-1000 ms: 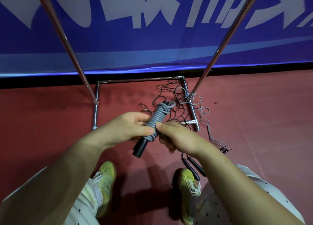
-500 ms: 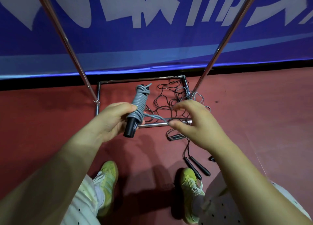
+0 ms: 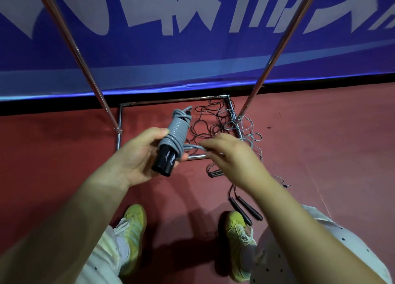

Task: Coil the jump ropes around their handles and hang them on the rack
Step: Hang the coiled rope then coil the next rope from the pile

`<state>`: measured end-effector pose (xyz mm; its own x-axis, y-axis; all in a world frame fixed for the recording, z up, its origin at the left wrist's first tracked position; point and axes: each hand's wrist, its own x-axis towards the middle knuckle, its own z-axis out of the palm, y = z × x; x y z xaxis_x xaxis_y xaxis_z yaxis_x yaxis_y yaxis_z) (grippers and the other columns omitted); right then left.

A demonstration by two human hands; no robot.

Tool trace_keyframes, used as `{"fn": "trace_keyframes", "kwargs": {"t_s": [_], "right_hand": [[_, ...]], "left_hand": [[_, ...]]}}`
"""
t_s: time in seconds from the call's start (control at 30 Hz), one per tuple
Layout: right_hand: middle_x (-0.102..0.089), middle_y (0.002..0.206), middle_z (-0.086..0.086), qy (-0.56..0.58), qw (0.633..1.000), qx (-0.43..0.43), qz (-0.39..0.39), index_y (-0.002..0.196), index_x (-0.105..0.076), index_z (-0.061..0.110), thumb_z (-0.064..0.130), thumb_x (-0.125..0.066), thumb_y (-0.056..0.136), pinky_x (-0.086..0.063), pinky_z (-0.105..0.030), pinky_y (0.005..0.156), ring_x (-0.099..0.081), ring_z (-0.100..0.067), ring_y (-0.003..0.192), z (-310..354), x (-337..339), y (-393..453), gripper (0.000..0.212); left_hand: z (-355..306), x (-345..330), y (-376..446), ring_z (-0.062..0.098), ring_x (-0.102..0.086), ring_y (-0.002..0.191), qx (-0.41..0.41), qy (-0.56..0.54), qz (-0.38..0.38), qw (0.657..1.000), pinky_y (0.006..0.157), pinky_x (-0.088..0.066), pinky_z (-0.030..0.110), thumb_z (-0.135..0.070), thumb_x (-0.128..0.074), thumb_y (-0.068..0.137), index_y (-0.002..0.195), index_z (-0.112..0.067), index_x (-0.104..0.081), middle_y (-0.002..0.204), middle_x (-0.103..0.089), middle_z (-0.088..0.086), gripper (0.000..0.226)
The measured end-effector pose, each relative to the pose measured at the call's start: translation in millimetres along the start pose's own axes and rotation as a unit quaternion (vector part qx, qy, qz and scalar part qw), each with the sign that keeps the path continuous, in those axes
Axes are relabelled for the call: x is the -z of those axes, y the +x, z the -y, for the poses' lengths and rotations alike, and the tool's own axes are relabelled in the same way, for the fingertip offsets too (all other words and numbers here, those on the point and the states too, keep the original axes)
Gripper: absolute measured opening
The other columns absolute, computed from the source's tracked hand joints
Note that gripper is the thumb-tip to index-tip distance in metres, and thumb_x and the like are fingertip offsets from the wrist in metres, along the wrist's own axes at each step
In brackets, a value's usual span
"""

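Note:
My left hand (image 3: 136, 155) grips a grey jump rope (image 3: 176, 131) coiled round its two black handles, which point down and toward me. A loose grey strand runs from the coil to my right hand (image 3: 230, 153), whose fingertips pinch it. The chrome rack (image 3: 85, 67) rises in two slanted poles to either side, its base frame on the floor just behind my hands. More jump ropes (image 3: 215, 123), black and grey, lie tangled on the base frame. A pair of black handles (image 3: 245, 211) lies by my right shoe.
A blue banner (image 3: 192, 48) with white lettering closes off the back. The floor (image 3: 320, 144) is red matting. My yellow shoes (image 3: 133, 230) stand at the bottom, close to the loose handles and thin cords trailing right.
My left hand lifted the coil and turned its handles downward. My right hand left the bundle, drew out a loose strand to the right, and now holds it closer to the coil.

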<state>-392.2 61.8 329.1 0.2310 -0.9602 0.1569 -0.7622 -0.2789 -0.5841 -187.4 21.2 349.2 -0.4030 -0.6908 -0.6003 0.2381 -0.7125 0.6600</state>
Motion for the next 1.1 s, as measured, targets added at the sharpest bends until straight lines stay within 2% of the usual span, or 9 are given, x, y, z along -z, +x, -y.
{"fn": "trace_keyframes", "kwargs": {"t_s": [0.17,0.27,0.37,0.47,0.6,0.8,0.93,1.0,1.1], "right_hand": [[-0.054,0.055,0.013,0.315,0.905,-0.189,0.216,0.088,-0.062,0.013,0.005,-0.051,0.097,-0.033,-0.017,0.042,-0.041,-0.008,0.043,5.3,25.0,-4.7,0.016],[-0.047,0.052,0.011,0.436,0.853,-0.235,0.164,0.088,-0.060,0.012,0.013,-0.058,0.091,-0.028,-0.016,0.043,-0.033,-0.004,0.042,9.2,24.0,-1.8,0.004],[-0.053,0.083,0.007,0.154,0.972,-0.170,-0.052,0.087,-0.061,0.020,0.014,-0.070,0.085,-0.041,-0.027,0.070,-0.048,-0.007,0.073,2.7,20.4,0.8,0.011],[-0.054,0.097,0.006,-0.009,0.975,-0.027,-0.219,0.096,-0.067,0.011,0.024,-0.065,0.083,-0.037,-0.022,0.082,-0.048,-0.009,0.092,17.6,15.4,-6.8,0.019],[-0.070,0.099,-0.007,-0.048,0.980,0.069,-0.182,0.102,-0.072,0.004,0.024,-0.057,0.088,-0.037,-0.020,0.087,-0.056,-0.018,0.093,24.1,-16.1,-10.7,0.028],[-0.071,0.087,-0.006,-0.060,0.977,0.057,-0.199,0.092,-0.072,0.006,0.023,-0.058,0.088,-0.043,-0.030,0.077,-0.057,-0.022,0.080,12.2,-21.7,1.5,0.024],[-0.067,0.083,-0.008,-0.042,0.996,-0.073,-0.022,0.091,-0.069,0.009,0.028,-0.050,0.093,-0.038,-0.033,0.069,-0.056,-0.025,0.079,24.1,-12.9,5.0,0.026],[-0.067,0.084,-0.010,0.043,0.978,-0.161,0.125,0.085,-0.066,0.013,0.024,-0.049,0.097,-0.045,-0.040,0.071,-0.056,-0.023,0.075,27.0,-7.6,5.9,0.024],[-0.065,0.070,-0.004,0.201,0.933,-0.225,0.197,0.075,-0.061,0.016,0.019,-0.045,0.100,-0.048,-0.038,0.066,-0.052,-0.012,0.057,32.7,-4.7,2.1,0.030]], "left_hand": [[-13.7,17.5,-4.5,0.025,-0.070,0.060,-0.008,0.028,-0.006,1.000,0.041,-0.050,0.019,-0.022,-0.035,0.093,0.102,0.000,-0.060,0.079,-0.072,0.010,0.035],[-14.4,20.8,-8.7,0.027,-0.070,0.059,-0.001,0.044,0.015,0.999,0.040,-0.050,0.020,-0.024,-0.042,0.079,0.101,0.001,-0.061,0.082,-0.072,0.013,0.038],[-10.1,17.2,-9.8,0.027,-0.070,0.059,0.007,0.050,0.018,0.999,0.042,-0.051,0.020,-0.024,-0.044,0.077,0.101,0.002,-0.061,0.084,-0.071,0.016,0.039],[-2.9,7.6,-5.8,0.025,-0.069,0.059,0.019,0.009,-0.006,1.000,0.044,-0.050,0.020,-0.024,-0.039,0.092,0.100,0.000,-0.060,0.074,-0.070,0.012,0.033],[1.0,3.0,-1.9,0.025,-0.071,0.062,0.024,-0.052,-0.029,0.998,0.044,-0.051,0.021,-0.032,-0.042,0.094,0.108,-0.009,-0.060,0.077,-0.071,0.008,0.032],[-0.3,-3.0,-9.1,0.026,-0.069,0.059,0.025,-0.066,0.018,0.997,0.040,-0.049,0.020,-0.032,-0.048,0.084,0.102,-0.006,-0.063,0.079,-0.071,0.012,0.035],[-2.3,0.7,-9.3,0.024,-0.069,0.059,-0.025,-0.002,0.021,0.999,0.046,-0.053,0.023,-0.023,-0.050,0.085,0.097,-0.001,-0.061,0.075,-0.069,0.013,0.028],[-0.3,4.2,-7.0,0.023,-0.067,0.059,-0.075,0.090,0.002,0.993,0.049,-0.054,0.025,-0.015,-0.058,0.082,0.090,0.000,-0.062,0.077,-0.068,0.017,0.018],[6.4,7.7,-5.7,0.015,-0.066,0.067,-0.137,0.224,0.025,0.965,0.061,-0.054,0.022,-0.017,-0.066,0.063,0.086,-0.012,-0.068,0.078,-0.071,0.006,0.023]]}}
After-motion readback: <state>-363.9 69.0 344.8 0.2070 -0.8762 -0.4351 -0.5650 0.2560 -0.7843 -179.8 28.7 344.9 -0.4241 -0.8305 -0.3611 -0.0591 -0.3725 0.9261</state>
